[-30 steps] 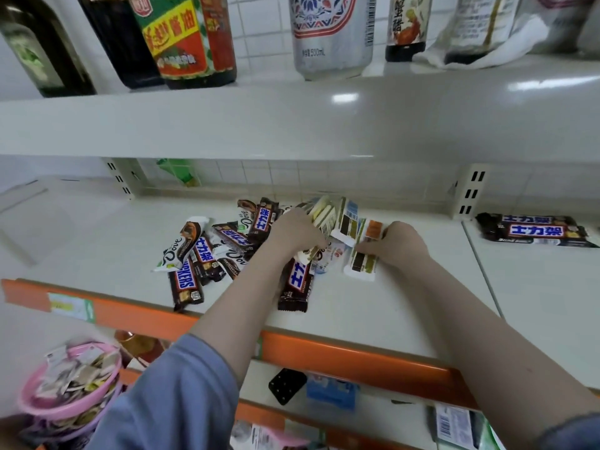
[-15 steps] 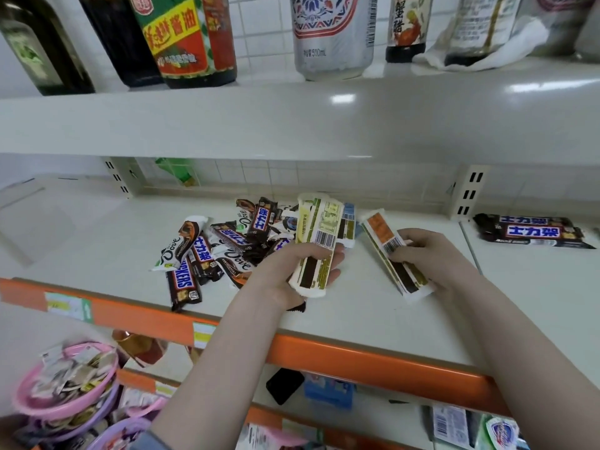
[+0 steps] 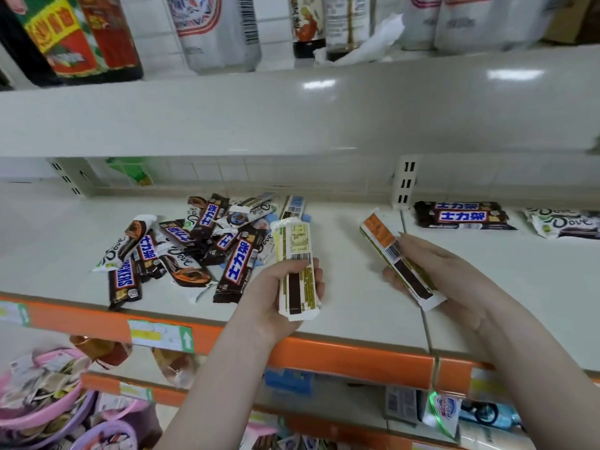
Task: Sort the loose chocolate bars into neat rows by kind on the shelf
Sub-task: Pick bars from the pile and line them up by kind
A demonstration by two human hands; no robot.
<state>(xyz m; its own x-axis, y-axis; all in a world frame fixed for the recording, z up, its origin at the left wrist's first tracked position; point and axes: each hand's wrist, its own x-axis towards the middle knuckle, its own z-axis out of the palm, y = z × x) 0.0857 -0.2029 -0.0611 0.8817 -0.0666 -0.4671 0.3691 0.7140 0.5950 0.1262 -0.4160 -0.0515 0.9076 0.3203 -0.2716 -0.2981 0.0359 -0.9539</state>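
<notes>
Sorting step: yellow-backed bar (image 3: pixel 297 271) gripped in left hand (image 3: pixel 282 297), orange-backed bar (image 3: pixel 401 261) in right hand (image 3: pixel 435 277). Next: rows to be started beside mixed pile (image 3: pixel 194 245).

Bright, even light falls from overhead, leaving 2 soft white glare patches on the glossy front of the upper shelf (image 3: pixel 324 102) and only faint shadows under the pile of bars (image 3: pixel 194 245). The wide-angle lens bows the shelf lines and stretches things toward the edges, and the bottles (image 3: pixel 211 27) along the top and the pink baskets (image 3: pixel 48 401) at lower left are smeared and soft. The middle is sharper, so wrapper lettering and barcodes read fairly clearly, though the whole picture carries mild compression haze.
</notes>
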